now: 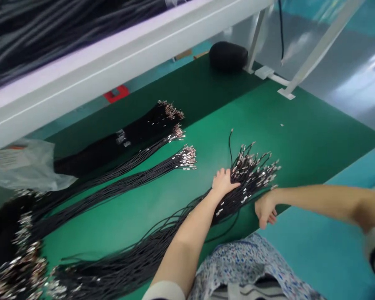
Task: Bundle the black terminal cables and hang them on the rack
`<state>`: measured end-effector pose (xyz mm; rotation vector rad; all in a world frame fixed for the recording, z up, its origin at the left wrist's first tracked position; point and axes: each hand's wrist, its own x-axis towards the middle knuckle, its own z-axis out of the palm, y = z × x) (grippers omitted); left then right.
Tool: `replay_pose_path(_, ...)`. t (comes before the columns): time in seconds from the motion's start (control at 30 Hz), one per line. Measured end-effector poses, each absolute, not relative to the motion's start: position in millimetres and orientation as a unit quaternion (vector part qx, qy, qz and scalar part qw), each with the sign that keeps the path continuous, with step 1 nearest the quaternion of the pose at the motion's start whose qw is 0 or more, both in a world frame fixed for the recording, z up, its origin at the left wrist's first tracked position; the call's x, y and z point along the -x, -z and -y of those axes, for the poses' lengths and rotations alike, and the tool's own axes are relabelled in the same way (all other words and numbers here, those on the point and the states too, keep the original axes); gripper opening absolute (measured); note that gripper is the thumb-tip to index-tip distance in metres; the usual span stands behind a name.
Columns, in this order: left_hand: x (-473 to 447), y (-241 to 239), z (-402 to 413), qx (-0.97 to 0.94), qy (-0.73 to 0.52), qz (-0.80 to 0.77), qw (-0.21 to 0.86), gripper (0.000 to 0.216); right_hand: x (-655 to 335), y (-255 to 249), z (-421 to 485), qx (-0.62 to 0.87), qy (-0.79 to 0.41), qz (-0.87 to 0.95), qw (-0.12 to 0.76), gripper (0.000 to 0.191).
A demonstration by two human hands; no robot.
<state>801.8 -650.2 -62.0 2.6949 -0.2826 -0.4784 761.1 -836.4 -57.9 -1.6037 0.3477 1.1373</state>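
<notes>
A loose bundle of thin black wires with metal terminal ends (253,171) fans out on the green table mat (300,133). My left hand (222,182) lies on this bundle just behind the terminals, fingers curled down onto the wires. My right hand (265,208) is at the table's near edge beside the same bundle, fingers bent and touching the wires' underside; what it grips is hard to make out. One single wire (230,146) sticks up away from the bundle.
Three more wire bundles (162,166) lie to the left, one tied with a tag (121,137). More terminal ends pile at the lower left (21,258). A clear plastic bag (25,164), a black pouch (228,55) and a white shelf frame (118,62) stand behind.
</notes>
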Motion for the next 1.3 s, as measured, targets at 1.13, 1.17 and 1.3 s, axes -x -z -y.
replay_pose_path(1.13,-663.1,-12.8,546.3,-0.979,0.05,0.11,0.163,0.031,-656.1,2.2,728.8,0.471,-0.275,-0.051,0.837,0.036)
replay_pose_path(1.17,-651.6,-11.5,549.5,-0.97,0.05,0.111,0.208,0.03,-663.8,-3.8,724.5,0.436,-0.248,-0.062,0.863,0.035)
replay_pose_path(1.3,-603.9,1.0,561.7,-0.92,0.135,0.145,0.338,0.03,-692.9,-22.6,731.3,0.369,-0.129,-0.129,0.912,0.014)
